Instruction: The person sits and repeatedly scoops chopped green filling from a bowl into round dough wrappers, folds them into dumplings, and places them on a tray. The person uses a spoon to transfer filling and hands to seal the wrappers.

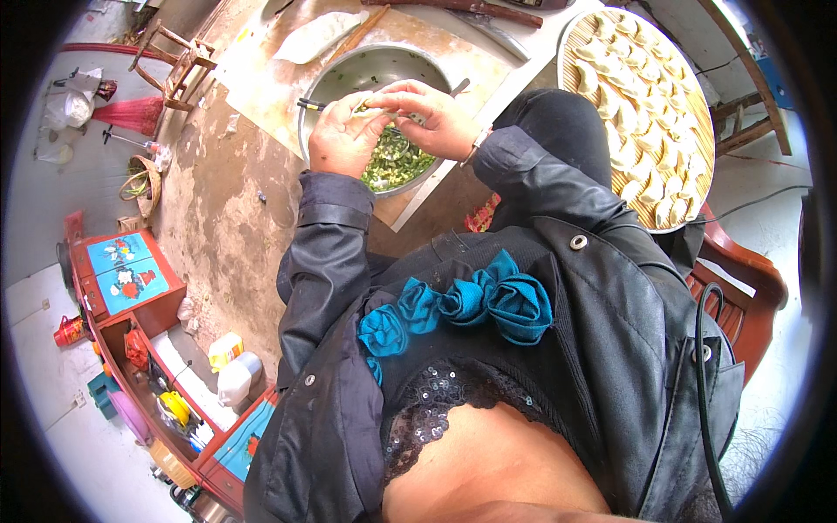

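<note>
Over a large metal bowl [386, 55], my left hand [346, 138] and my right hand [428, 118] meet, both pinching a dumpling [366, 108] whose wrapper shows between the fingertips. Chopped green and pale filling [399, 167] lies in the bowl below them. The dark tips of chopsticks [311, 104] stick out beside my left hand, and a utensil's handle [461, 87] rests at the bowl's right rim. To the right, many folded dumplings cover a round woven tray [703, 124].
Beyond the bowl, a pale sheet of dough [320, 37] and a thin wooden stick [359, 33] lie on the floured board [255, 124]. A dark wooden rod [484, 8] is at the far edge. A red wooden chair [752, 307] stands right; a red cabinet [157, 307] stands left.
</note>
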Demonstrator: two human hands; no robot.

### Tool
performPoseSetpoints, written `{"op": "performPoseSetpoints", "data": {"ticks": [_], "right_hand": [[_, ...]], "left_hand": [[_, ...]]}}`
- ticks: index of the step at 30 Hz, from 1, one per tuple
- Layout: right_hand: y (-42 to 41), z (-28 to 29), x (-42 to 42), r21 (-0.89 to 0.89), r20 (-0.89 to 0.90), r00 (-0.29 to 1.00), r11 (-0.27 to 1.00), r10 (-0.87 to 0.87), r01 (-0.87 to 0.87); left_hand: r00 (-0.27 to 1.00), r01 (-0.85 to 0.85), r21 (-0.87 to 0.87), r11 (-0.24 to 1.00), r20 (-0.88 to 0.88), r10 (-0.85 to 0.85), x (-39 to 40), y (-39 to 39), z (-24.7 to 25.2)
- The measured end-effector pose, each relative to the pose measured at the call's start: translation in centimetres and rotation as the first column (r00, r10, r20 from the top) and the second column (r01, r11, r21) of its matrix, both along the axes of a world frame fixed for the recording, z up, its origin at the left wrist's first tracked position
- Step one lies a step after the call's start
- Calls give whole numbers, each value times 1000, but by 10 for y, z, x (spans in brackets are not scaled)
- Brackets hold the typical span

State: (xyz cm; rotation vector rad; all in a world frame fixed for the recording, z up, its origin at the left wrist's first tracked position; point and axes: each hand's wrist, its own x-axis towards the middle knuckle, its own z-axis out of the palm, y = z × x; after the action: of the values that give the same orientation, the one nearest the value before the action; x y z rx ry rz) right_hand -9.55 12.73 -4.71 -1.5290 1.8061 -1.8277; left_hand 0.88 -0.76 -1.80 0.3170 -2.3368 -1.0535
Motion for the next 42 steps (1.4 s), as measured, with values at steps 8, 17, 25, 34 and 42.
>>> {"op": "performPoseSetpoints", "data": {"ticks": [8,17,25,34,42], "right_hand": [[1,2,1,-51,137,990,999,18,-11],[-1,1,2,-88,525,848,996,71,-29],[-5,-13,-2,-63,636,770,998,52,-16],[-4,-13,-4,-8,563,826,1000,22,-21],[-1,-12,-8,-50,769,630,992,110,-113]], "left_hand": [[997,63,253,966,-53,-51,-1,3,-4],[998,48,133,990,-49,-42,-4,6,1],[995,87,212,973,-62,-75,-3,8,-2],[994,100,290,952,-73,-82,-1,9,-11],[997,66,60,996,23,-67,-1,12,-2]]}}
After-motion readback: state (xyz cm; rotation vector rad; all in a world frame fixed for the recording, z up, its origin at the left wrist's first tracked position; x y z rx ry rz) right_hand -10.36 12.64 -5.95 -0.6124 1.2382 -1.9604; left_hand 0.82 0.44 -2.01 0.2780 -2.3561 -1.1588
